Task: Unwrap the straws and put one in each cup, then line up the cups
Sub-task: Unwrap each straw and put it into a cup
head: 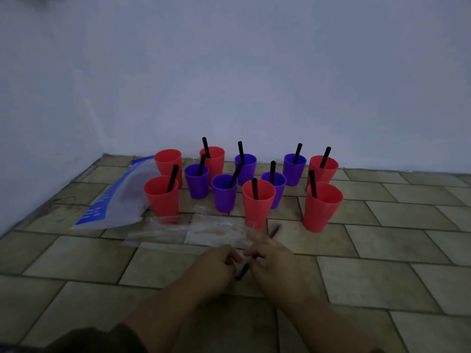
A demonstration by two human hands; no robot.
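Several red and purple cups stand clustered on the tiled floor near the wall, almost all with a black straw inside. The back-left red cup (167, 159) holds no straw. My left hand (216, 266) and my right hand (274, 261) meet in front of the cups, both pinching one black straw (242, 272) that is still partly in its clear wrapper (251, 234). The straw's far end (275, 229) pokes out beyond my right hand, blurred.
A clear and blue plastic bag (119, 197) lies left of the cups. Empty clear wrappers (178, 230) are strewn on the floor between the cups and my hands. A pale wall (229, 72) rises right behind the cups.
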